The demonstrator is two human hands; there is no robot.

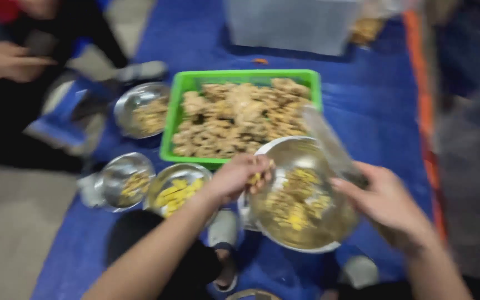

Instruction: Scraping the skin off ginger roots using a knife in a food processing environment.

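Seen from above, blurred by motion, a person's two bare hands work over a large round shiny metal bowl (301, 194) holding small yellow food pieces (295, 203). The bowl sits low in the middle, on a blue plastic sheet (373, 105) spread over the floor.

The left hand (240, 176) reaches over the bowl's left rim, its fingers (258, 176) pinched narrowly around a few of the yellow pieces. The right hand (387, 203) is at the bowl's right rim, fingers loosely curled, touching or holding a clear thin plastic bag (329, 144) that rises from the bowl; the blur hides the exact grip.

The pieces look small, light and probably crumbly, best taken in a gentle pinch. The bag looks limp and slippery, best held at its open edge.

Just behind the bowl is a green rectangular plastic tray (184, 83) heaped with pale brown pieces. To the left are three smaller metal bowls (120, 178) with similar food. Another person's hand (6, 61) shows top left.
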